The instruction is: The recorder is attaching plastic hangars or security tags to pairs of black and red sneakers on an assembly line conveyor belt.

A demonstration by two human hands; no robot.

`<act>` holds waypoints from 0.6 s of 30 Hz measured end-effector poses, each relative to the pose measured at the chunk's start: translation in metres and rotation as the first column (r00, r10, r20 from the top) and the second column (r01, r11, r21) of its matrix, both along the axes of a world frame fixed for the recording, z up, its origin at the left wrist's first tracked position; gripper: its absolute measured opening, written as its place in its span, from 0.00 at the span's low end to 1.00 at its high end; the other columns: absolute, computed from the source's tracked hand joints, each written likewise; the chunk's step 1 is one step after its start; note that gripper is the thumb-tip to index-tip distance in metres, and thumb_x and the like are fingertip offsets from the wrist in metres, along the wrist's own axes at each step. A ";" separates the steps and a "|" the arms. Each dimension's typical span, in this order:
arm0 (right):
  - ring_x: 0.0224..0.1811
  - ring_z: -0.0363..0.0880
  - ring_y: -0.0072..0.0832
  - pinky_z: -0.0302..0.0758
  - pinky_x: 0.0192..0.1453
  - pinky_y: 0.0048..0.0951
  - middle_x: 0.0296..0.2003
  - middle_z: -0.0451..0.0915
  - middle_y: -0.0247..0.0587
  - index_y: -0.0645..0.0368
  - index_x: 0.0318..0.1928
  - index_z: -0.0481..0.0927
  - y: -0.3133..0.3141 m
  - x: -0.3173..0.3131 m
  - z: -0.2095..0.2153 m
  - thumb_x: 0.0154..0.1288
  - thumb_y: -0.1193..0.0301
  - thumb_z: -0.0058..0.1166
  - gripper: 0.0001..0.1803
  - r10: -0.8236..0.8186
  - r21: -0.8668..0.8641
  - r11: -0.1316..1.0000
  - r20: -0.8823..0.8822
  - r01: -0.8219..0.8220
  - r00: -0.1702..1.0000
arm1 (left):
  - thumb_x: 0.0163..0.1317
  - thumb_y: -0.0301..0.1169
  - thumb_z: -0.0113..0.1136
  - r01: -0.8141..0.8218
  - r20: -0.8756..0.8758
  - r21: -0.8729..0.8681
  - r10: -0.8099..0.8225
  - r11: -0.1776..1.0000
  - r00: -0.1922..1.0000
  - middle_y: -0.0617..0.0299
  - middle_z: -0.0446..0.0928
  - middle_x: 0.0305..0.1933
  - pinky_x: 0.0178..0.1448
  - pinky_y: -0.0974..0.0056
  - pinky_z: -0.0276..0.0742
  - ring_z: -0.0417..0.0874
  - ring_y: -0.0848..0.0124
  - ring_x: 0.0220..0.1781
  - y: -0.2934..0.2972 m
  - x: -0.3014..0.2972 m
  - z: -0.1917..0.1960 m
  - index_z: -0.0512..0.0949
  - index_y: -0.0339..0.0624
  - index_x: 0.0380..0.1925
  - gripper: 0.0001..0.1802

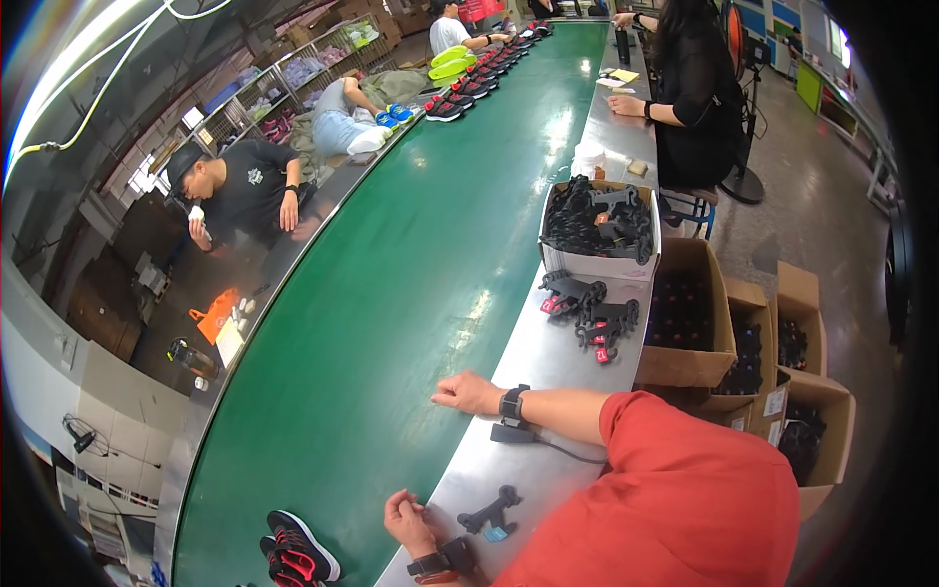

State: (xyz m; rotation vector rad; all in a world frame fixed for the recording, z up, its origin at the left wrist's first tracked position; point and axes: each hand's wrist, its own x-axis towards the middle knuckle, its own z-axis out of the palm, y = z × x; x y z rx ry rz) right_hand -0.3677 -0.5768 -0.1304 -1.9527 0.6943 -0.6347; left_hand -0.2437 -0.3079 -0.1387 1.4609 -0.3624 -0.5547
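My right hand (468,393) rests loosely closed at the near edge of the green conveyor belt (391,284), with nothing seen in it. Lower down, my left hand (409,523) has its fingers curled in, also empty, over the border between belt and metal ledge. Beside it on the ledge lies a black plastic piece (489,513) with a blue tag, like a shoe hanger. Black sneakers with red lining (297,550) stand on the belt beyond my left hand. Both wrists wear black straps; a small dark box (514,433) with a cable lies by the right one.
Several black pieces with red tags (599,328) lie on the ledge before a white box (599,223) full of them. Cardboard cartons (685,313) stand on the floor to the right. Up the belt are sneakers in a row (479,81). Co-workers sit along both sides.
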 end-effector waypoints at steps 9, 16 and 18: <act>0.23 0.71 0.43 0.68 0.31 0.40 0.20 0.73 0.49 0.61 0.25 0.71 0.001 -0.002 0.006 0.64 0.54 0.52 0.22 0.039 -0.028 0.999 -0.061 -0.040 0.997 | 0.63 0.19 0.47 -0.026 0.016 0.009 0.025 1.000 1.000 0.60 0.77 0.31 0.25 0.78 0.65 0.72 0.80 0.23 -0.001 -0.003 0.000 0.77 0.37 0.36 0.09; 0.23 0.71 0.44 0.67 0.30 0.40 0.20 0.72 0.50 0.61 0.25 0.71 0.002 0.001 -0.002 0.64 0.54 0.52 0.22 0.024 -0.067 0.998 0.029 -0.022 0.999 | 0.63 0.19 0.46 -0.020 0.040 0.025 0.019 0.999 0.999 0.59 0.78 0.30 0.27 0.76 0.69 0.72 0.79 0.23 -0.002 0.005 -0.007 0.77 0.35 0.36 0.09; 0.23 0.70 0.43 0.67 0.30 0.40 0.20 0.72 0.50 0.61 0.25 0.71 0.003 0.004 0.000 0.64 0.55 0.52 0.22 0.029 -0.076 0.997 0.001 -0.028 1.000 | 0.62 0.19 0.46 -0.036 0.082 0.041 0.033 0.999 0.996 0.58 0.78 0.28 0.26 0.75 0.69 0.73 0.79 0.21 0.003 0.010 -0.019 0.77 0.35 0.35 0.09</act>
